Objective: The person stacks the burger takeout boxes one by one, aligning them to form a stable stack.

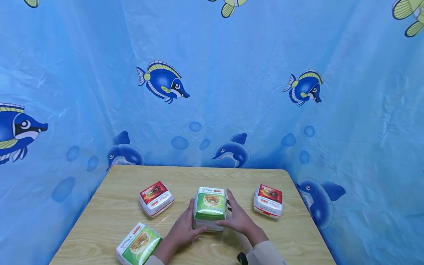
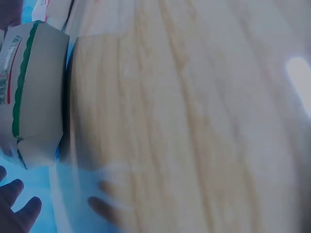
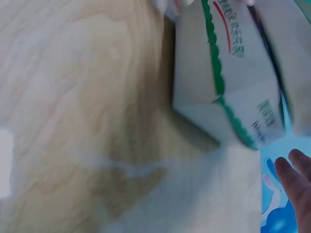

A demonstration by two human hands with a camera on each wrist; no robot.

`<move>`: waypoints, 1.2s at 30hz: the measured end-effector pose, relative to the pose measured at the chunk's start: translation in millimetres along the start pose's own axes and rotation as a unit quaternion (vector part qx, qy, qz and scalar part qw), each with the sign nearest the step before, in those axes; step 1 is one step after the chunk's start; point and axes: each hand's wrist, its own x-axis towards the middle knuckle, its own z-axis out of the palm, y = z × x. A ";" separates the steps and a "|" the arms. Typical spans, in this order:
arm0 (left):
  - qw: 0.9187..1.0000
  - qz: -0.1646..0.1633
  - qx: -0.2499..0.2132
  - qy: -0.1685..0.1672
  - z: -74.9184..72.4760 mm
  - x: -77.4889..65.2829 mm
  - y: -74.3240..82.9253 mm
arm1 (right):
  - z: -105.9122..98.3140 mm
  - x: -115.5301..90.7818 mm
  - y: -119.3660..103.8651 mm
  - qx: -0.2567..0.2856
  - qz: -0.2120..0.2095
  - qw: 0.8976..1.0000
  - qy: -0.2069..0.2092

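A green-and-white burger box [image 1: 211, 202] is between my two hands in the middle of the table. In the right wrist view it sits on a second box, a white carton [image 3: 243, 63] with green scalloped trim, and a dark gap runs between them. My left hand [image 1: 185, 228] holds the left side, thumb toward the front. The right hand [image 1: 241, 219] grips the opposite side, its thumb across the front face. The left wrist view catches the lower carton's side [image 2: 41, 92] and some spread fingertips [image 2: 29, 208]. The far faces are hidden.
Another green burger box [image 1: 139, 243] lies beside my left forearm. Red-topped burger boxes stand farther back, one at left [image 1: 156, 198] and one at right [image 1: 268, 201]. The wooden table [image 1: 132, 173] ends against a blue fish-patterned curtain [image 1: 212, 92].
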 end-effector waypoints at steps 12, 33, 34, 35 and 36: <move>0.999 -0.021 -0.041 -0.003 -11.8 3.6 6.7 | 6.7 -5.4 5.5 0.004 -0.039 0.999 0.011; 1.000 -0.008 -0.014 0.009 -12.0 -1.9 7.8 | 10.1 -18.4 10.5 -0.011 -0.068 0.996 0.052; 1.000 -0.009 -0.016 0.010 -11.5 -1.8 7.7 | 10.4 -18.4 11.2 -0.013 -0.067 0.996 0.051; 1.000 -0.011 -0.021 0.009 -11.2 -1.5 7.6 | 10.6 -18.6 11.9 -0.013 -0.064 0.997 0.050; 1.000 -0.014 -0.024 0.008 -10.6 -1.5 7.1 | 10.8 -19.0 12.8 -0.011 -0.061 0.997 0.048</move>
